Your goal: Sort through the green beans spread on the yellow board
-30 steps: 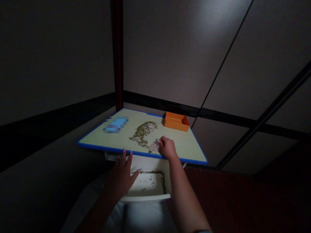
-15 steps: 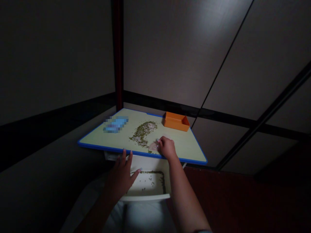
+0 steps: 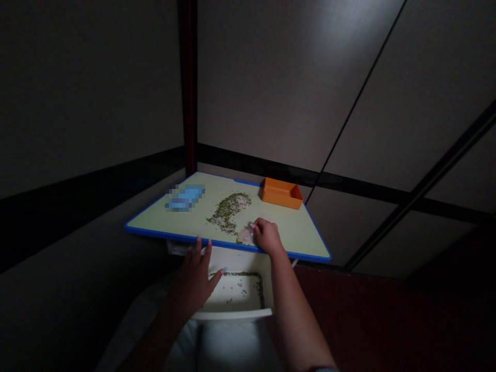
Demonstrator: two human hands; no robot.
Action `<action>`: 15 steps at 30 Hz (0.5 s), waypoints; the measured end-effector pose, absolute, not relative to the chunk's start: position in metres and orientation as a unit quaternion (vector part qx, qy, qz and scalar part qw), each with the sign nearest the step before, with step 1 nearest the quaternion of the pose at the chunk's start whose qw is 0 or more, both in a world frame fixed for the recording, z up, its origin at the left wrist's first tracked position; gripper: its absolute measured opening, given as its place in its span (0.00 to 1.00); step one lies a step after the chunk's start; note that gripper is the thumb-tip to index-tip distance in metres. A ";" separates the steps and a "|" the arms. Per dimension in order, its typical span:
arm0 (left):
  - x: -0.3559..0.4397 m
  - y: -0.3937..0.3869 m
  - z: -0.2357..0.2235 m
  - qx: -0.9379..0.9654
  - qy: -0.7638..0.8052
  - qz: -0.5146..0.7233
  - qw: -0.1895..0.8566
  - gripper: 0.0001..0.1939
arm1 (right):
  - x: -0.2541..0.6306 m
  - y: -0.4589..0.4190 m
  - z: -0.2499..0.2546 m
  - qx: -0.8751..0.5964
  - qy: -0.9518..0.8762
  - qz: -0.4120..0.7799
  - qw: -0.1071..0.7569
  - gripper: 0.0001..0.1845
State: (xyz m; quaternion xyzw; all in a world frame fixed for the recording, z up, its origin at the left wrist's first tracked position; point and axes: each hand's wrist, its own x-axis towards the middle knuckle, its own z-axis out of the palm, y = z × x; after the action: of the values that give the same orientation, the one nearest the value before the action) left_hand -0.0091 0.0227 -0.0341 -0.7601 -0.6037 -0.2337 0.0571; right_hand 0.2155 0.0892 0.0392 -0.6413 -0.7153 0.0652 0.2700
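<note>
Tabletop [image 3: 298, 232]: blurred item [image 3: 186, 198] at left, grains [image 3: 228, 211] mid, box [image 3: 281, 197] far right; right hand [image 3: 266, 235] near front edge, right of grains; drawer [image 3: 232, 315] below that edge, loose grains [image 3: 261, 292] inside; left hand [image 3: 197, 279] over drawer's left side.

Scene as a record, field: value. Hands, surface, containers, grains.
tabletop: pale, blue-edged
left hand: spread, fingertips at tabletop's near edge
right hand: fingers curled over tabletop, by a pale patch; grip unclear
green grains: spread on tabletop, left of right hand; others in white bin
white bin: below near edge
orange box: tabletop's far right corner
</note>
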 end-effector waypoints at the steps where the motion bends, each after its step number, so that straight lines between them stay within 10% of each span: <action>1: -0.009 0.023 -0.034 -0.759 -0.604 -0.235 0.057 0.36 | 0.215 0.090 0.039 -0.640 -0.716 0.065 0.271 0.09; 15: -0.007 0.021 -0.030 -0.753 -0.615 -0.230 0.050 0.37 | 0.214 0.094 0.037 -0.665 -0.704 0.033 0.246 0.09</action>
State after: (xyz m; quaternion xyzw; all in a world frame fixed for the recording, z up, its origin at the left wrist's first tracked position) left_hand -0.0073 0.0213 -0.0303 -0.7526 -0.6150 -0.2299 0.0495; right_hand 0.2139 0.0937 0.0373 -0.6654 -0.7039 0.0330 0.2465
